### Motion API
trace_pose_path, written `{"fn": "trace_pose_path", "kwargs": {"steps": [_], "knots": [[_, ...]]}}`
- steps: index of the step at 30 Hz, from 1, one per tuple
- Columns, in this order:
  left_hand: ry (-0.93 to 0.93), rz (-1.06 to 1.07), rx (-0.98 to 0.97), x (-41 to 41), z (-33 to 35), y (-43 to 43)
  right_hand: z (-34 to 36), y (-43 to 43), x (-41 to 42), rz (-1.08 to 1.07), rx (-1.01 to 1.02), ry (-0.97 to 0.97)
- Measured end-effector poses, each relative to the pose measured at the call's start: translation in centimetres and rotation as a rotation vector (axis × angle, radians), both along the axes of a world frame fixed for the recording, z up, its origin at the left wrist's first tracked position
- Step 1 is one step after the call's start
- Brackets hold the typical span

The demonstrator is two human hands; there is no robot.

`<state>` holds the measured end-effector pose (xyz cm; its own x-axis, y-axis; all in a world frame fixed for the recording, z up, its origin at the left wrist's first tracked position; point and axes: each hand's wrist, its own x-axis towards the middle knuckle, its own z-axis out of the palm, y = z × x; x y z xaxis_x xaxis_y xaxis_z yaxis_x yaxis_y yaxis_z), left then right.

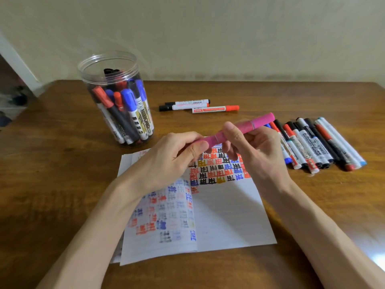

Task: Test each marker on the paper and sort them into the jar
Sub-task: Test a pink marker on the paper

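I hold a thick pink marker [250, 127] above the paper [225, 215] with both hands. My left hand [173, 157] grips its near end and my right hand [250, 147] grips its middle; the far end points up to the right. The paper is an open lined booklet covered at the top with red, blue, black and yellow test marks. A clear plastic jar [118, 101] stands at the back left with several markers upright inside.
A row of several markers [318, 142] lies on the wooden table [62, 163] to the right of the paper. Three more markers [198, 106] lie behind the paper. A wall runs along the table's far edge.
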<state>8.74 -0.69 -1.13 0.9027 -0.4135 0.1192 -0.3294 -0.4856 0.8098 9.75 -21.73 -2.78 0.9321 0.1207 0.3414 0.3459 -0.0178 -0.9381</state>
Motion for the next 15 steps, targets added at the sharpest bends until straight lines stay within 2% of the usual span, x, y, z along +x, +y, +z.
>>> {"fn": "trace_pose_path", "kwargs": {"steps": [3,5,7,10,15], "knots": [[-0.078,0.048,0.070,-0.2,-0.3,-0.8,0.1,0.3,-0.1,-0.055,0.030,0.021],[-0.137,0.117,0.115,-0.3,-0.4,-0.1,0.4,-0.7,0.5,-0.185,0.159,0.098],[-0.156,0.195,0.063,-0.1,-0.4,1.3,0.7,-3.1,1.5,-0.319,0.227,0.125],[-0.072,0.143,0.017,0.4,-0.1,2.6,0.0,-4.2,1.5,-0.289,0.085,0.108],[0.066,0.050,0.214,0.5,-0.6,3.2,-0.5,-1.7,0.3,-0.115,-0.074,0.163]]}}
